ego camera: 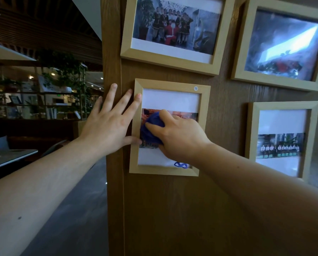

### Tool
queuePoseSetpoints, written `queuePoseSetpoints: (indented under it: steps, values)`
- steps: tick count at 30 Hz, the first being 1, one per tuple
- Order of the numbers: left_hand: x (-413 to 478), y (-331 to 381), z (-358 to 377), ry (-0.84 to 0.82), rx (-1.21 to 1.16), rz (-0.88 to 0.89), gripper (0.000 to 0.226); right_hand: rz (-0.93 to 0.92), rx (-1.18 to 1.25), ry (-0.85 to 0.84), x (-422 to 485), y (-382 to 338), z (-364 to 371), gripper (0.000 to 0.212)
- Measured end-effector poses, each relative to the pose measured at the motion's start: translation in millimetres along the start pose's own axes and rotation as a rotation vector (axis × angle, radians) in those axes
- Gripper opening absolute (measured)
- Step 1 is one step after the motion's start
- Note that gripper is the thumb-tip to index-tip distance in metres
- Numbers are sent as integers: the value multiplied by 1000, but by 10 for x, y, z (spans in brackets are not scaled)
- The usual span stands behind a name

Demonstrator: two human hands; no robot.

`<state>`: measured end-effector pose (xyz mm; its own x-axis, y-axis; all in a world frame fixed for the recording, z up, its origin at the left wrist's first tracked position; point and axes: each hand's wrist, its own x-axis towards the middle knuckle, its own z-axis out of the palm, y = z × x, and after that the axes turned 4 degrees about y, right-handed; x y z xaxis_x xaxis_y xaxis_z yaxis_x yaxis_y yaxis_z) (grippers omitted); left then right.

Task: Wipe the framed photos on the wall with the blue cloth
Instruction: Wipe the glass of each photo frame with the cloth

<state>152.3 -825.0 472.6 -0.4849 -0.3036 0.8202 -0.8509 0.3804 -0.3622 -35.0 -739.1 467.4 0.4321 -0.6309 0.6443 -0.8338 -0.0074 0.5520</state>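
A brown wooden wall [173, 209] fills most of the view, and four light wooden frames hang on it. The two upper ones, the upper left frame [171, 65] and the upper right frame [276, 82], are the largest. Under them hang the lower right frame [250, 130] and the lower left frame [204, 126], which has a small round sticker with the number 19 [195, 88] on its top edge.

The left hand [108, 130] is open and flat, with the fingers spread. It holds nothing; the fingertips and the thumb press on the left edge of the lower left frame, probably to keep it steady.

The right hand [180, 133] is closed around the blue cloth [151, 126], which is crumpled into a ball and pressed on the glass over the photo in this frame. A blue scribble [180, 165] shows near the bottom of the glass.

The cloth looks soft and light, so it is best held bunched in the palm. The frame seems light and only hung on the wall, and its glass is probably fragile and smooth. I think gentle pressure is right, with the frame held by its wooden edge.
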Motion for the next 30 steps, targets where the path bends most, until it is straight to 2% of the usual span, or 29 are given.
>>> queuePoseSetpoints:
  steps: [6, 10, 18, 24, 30]
  values:
    - [-5, -10, 17, -3, 8, -8, 121, 78, -23, -131, -504, 335, -5, 49]
    - [-6, -2, 32, 0, -2, -5, 119, 127, -41, -144, -623, 279, 25, 51]
    - [0, -16, 65, 33, 10, -3, 118, -84, 90, -128, -264, -343, 227, 57]
    - [9, -19, 93, 42, 8, -4, 120, -187, 97, -226, -348, -228, 198, 45]
    - [8, -20, 100, 32, -5, -12, 122, -135, 74, -341, -502, -42, 138, 36]
